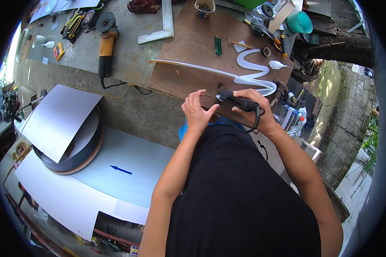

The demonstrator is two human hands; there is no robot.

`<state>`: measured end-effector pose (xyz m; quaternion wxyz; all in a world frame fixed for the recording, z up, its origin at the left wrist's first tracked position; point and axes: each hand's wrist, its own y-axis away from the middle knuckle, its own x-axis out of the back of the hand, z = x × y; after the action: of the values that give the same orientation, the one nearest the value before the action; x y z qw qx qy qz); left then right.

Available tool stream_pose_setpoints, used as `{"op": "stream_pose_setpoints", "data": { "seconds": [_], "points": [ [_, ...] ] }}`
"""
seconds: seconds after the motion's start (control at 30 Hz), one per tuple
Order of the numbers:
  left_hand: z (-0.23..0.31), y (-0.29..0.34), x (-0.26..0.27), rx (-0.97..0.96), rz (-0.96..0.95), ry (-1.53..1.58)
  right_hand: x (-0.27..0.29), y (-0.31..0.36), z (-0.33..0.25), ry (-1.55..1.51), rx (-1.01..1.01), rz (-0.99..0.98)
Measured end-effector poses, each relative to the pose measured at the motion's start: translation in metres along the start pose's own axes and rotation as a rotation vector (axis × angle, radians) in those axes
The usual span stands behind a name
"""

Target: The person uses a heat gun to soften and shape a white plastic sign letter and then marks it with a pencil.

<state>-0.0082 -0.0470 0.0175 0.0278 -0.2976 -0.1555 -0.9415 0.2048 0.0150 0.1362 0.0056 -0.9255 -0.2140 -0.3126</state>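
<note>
My right hand (254, 108) is wrapped round a black corded hand tool (235, 101) at the near edge of the brown board. A coiled black cord hangs from the tool's rear, and its exact kind does not show. Left of it, my left hand (196, 112) is held with fingers apart and nothing visible in them. Just beyond both hands a long white strip (193, 66) stands on edge, its right end bent into zigzag curves (248, 68). A white squeeze bottle with a thin nozzle (277, 65) lies beside the curves.
On the brown board (188, 38) are a green lighter (218, 45), a pencil (241, 44) and a tape roll (266, 52). Pliers (261, 31) and a teal cup (299, 22) sit far right. An angle grinder (106, 43) lies left. White sheets (64, 120) cover a round drum-like form (79, 150).
</note>
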Motion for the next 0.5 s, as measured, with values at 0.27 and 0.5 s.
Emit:
{"op": "stream_pose_setpoints", "data": {
  "seconds": [0.27,0.5],
  "points": [
    [0.052,-0.016,-0.004,-0.476,-0.063,0.042,-0.002,0.002,0.002,0.011,0.027,0.007],
    [0.046,-0.02,-0.01,-0.507,-0.02,0.044,-0.001,-0.001,0.001,0.028,0.025,-0.004]
  ]
}}
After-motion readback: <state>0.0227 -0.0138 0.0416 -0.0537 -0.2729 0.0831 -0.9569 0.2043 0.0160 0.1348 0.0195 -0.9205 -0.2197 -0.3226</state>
